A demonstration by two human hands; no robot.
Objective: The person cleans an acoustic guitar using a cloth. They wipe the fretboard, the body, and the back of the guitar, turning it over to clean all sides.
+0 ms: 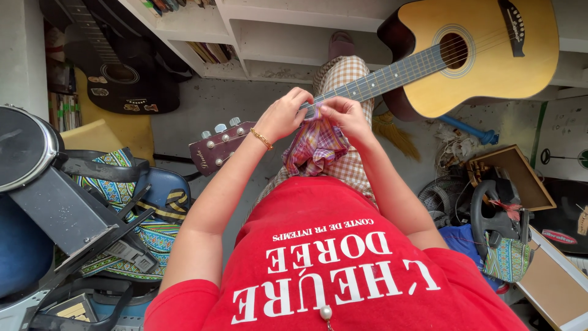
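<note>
An acoustic guitar with a yellow body (pixel 484 52) lies across my lap, its dark neck running left to a brown headstock (pixel 217 147). A pink and purple plaid cloth (pixel 315 147) hangs over the neck at the middle. My left hand (pixel 285 113), with a gold bracelet on the wrist, pinches the top of the cloth against the neck. Right beside it, my right hand (pixel 343 116) grips the same cloth, fingers closed on its upper edge. I wear a red shirt and checked trousers.
A black guitar (pixel 116 67) leans at the back left under white shelves (pixel 275 30). A round drum pad and stand (pixel 37 159) with patterned fabric sit at left. At right are a fan grille, a wooden frame (pixel 517 175) and a black steering wheel (pixel 496 211).
</note>
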